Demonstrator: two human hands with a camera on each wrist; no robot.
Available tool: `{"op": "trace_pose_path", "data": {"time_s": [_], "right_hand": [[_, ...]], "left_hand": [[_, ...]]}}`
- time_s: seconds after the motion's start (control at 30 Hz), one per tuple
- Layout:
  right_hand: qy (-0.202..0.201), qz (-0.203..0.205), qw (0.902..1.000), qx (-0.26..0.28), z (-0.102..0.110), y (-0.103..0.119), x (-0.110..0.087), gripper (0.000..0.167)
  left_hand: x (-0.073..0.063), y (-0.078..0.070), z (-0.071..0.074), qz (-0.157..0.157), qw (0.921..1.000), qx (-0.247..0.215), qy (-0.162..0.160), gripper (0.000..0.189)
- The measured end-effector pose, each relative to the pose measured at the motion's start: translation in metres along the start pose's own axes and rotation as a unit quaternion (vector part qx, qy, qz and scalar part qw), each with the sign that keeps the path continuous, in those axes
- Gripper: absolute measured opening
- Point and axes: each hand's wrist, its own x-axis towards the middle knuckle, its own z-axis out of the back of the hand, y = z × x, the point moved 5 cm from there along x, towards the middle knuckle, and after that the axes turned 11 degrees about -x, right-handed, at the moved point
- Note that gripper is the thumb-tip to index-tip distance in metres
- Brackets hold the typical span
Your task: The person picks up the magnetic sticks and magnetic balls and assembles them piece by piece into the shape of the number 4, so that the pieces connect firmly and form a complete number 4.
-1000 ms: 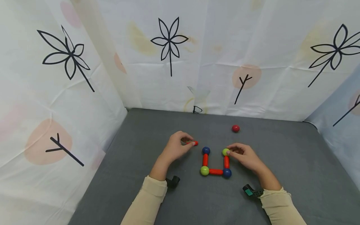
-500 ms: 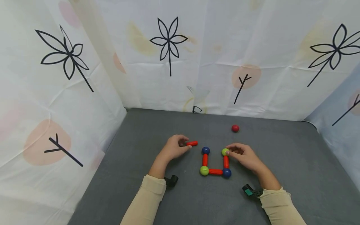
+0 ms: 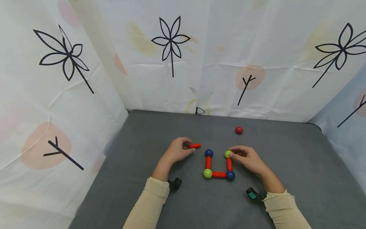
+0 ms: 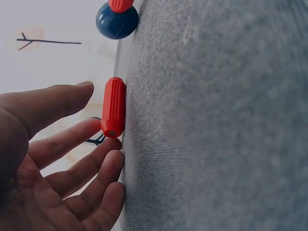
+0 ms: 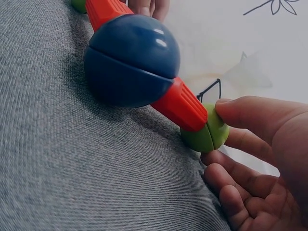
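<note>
Lying on the grey table is a loose red rod (image 3: 195, 146), ridged along its sides in the left wrist view. My left hand (image 3: 178, 149) is beside it, the thumb (image 4: 72, 98) apart from the rod and the index fingertip right at its near end. To the right stands a U of red rods joined by balls: a dark blue ball (image 3: 209, 153) at the far left, a green ball (image 3: 207, 173) at the near left, and another blue ball (image 5: 132, 60) at the near right. My right hand (image 3: 248, 158) pinches the far-right green ball (image 5: 206, 132) between thumb and fingers.
A single red ball (image 3: 239, 130) sits farther back on the grey table (image 3: 154, 127). White patterned cloth (image 3: 217, 57) hangs behind the table and along its sides. Each wrist wears a small dark camera, such as the left wrist camera (image 3: 175, 183).
A second ago my left fingers covered most of the loose rod; the thumb has since drawn back from it. The rod lies more exposed. My right hand stays on the green ball.
</note>
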Motion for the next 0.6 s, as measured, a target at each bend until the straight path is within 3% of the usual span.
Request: {"op": "trace_pose_path", "data": {"time_s": [0.23, 0.6], "right_hand": [[-0.003, 0.003, 1.0, 0.0, -0.0003, -0.0004, 0.0001, 0.029], [-0.012, 0.026, 0.9996, 0.0, -0.0018, -0.0012, 0.0011, 0.028]], "left_hand": [[0.0015, -0.0017, -0.0031, -0.003, 1.0, -0.001, 0.001, 0.035], [0.0015, -0.0073, -0.0092, 0.003, 0.9997, 0.007, -0.021, 0.034]]}}
